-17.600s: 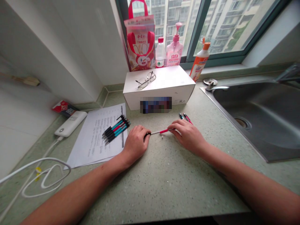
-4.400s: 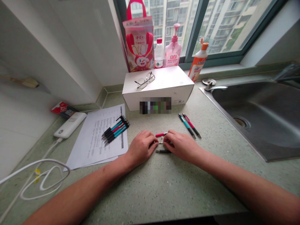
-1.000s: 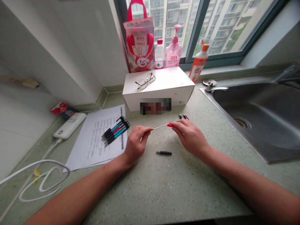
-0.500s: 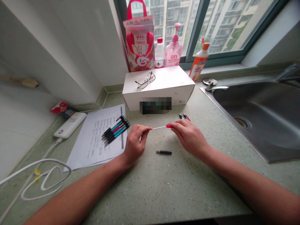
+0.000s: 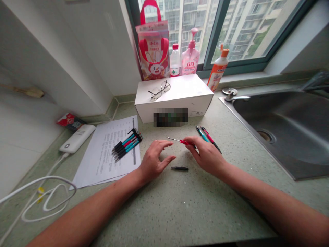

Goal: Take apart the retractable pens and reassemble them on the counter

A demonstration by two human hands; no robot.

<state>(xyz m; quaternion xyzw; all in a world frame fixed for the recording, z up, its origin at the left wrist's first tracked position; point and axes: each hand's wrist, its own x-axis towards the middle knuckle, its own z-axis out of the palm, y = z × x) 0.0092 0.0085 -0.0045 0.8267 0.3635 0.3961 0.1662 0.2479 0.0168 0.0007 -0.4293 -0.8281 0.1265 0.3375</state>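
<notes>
My right hand (image 5: 207,151) pinches the red barrel (image 5: 183,142) of a disassembled pen. A thin refill (image 5: 172,139) sticks out of the barrel toward the left. Facing it, my left hand (image 5: 153,159) has its thumb and fingers apart and holds nothing; the refill's end lies just beyond its fingertips. On the counter between and below the hands rests a black pen grip section (image 5: 180,168) with a metal tip. A teal pen (image 5: 202,134) and a red pen (image 5: 211,140) lie behind my right hand, partly covered by it.
Several pens (image 5: 127,144) lie side by side on printed papers (image 5: 100,151) at left. Beyond them is a white power bank (image 5: 77,139) with a cable. Glasses (image 5: 159,90) rest on a white box (image 5: 180,85) at the back. A sink (image 5: 288,137) is at right.
My left hand has let go of the refill's end and opened, moving slightly down and right. My right hand has shifted slightly downward with the red barrel, and more of the pens behind it shows.
</notes>
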